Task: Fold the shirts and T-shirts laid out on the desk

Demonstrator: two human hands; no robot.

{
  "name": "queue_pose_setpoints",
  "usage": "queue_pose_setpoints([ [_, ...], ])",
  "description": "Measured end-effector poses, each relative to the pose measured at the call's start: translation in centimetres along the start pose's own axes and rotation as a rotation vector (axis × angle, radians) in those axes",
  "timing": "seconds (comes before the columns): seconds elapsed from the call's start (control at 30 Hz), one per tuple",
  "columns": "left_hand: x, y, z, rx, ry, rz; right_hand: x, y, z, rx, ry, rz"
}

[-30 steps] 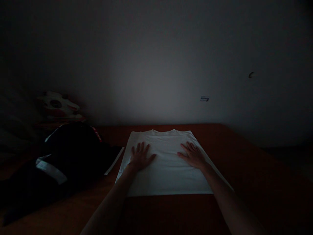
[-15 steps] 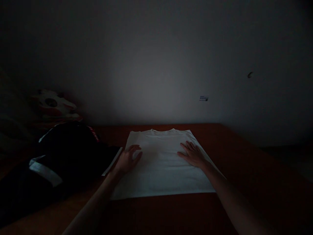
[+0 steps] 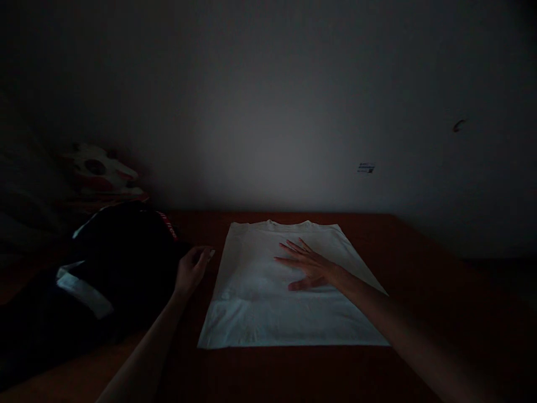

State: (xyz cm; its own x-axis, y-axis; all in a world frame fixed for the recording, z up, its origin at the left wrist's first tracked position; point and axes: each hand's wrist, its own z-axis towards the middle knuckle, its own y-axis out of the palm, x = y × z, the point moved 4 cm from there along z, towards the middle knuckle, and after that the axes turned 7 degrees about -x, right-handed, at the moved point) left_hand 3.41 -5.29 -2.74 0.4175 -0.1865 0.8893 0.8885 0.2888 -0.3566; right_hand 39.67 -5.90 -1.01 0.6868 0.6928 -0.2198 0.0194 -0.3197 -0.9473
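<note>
A folded white T-shirt (image 3: 260, 313) lies on the reddish-brown table, its neckline side toward the wall and a few creases near its front edge. My right hand (image 3: 306, 266) rests on the middle of the shirt, fingers spread and pointing left. Left of the shirt, my left hand (image 3: 193, 268) is closed at the edge of a dark garment (image 3: 138, 263). A bit of that garment's white trim shows at its fingertips. Dim light hides most of the dark garment's folds.
The dark garment forms a large heap on the left, with a pale band and red lettering. Behind it stands a white-and-red figure-like object (image 3: 100, 170). A wall (image 3: 268, 112) with a small label (image 3: 366, 168) borders the table (image 3: 377, 224) at the back.
My left hand has left the shirt's left side, moved left and closed at the dark garment's edge. My right hand has slid left across the shirt. The view has shifted slightly.
</note>
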Motion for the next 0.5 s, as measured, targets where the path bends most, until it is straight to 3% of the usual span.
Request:
queue_pose_setpoints([
  [0.13,-0.5,-0.5,0.3,0.030,-0.034,-0.057,0.4,1.8,0.6,-0.014,0.091,0.098],
  [0.3,-0.2,-0.8,0.3,0.063,-0.071,-0.075,0.6,2.1,0.3,-0.019,0.152,0.101],
  [0.5,0.3,-0.8,0.1,0.060,-0.063,-0.104,1.2,2.7,-0.3,0.032,0.388,0.117],
])
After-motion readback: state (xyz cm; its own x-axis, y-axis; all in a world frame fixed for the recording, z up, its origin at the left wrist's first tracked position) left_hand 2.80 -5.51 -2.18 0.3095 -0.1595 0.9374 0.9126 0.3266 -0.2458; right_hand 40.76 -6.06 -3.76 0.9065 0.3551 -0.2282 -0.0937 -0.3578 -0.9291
